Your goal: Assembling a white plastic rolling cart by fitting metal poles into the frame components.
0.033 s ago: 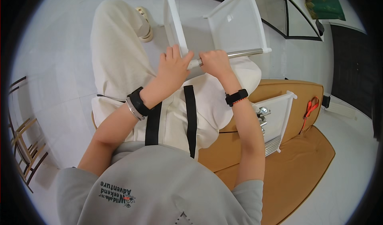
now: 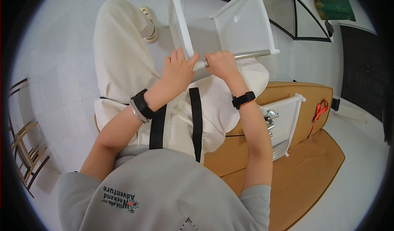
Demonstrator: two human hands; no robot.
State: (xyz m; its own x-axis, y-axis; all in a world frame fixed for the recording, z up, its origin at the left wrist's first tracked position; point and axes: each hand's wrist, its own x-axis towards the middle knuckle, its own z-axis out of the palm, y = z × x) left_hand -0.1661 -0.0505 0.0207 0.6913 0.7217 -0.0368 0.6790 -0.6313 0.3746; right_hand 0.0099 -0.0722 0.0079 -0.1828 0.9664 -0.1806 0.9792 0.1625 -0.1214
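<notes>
A white rack frame with flat side panels stands in front of me, resting near my legs. Along its near edge runs a shiny metal tube, its right end in a white corner of the far panel. My right hand is closed in a fist around the tube. Beside it, my left hand grips the white corner joint at the tube's left end, thumb and forefinger round it and the other fingers partly stretched along the frame. My palms hide parts of the joint and tube.
On the tan sofa to my right lies another white panel, bearing several metal tubes and shiny metal fittings. A red-orange strap lies beyond it. A black-framed glass structure stands at the far right, wooden chair-like frames at the left.
</notes>
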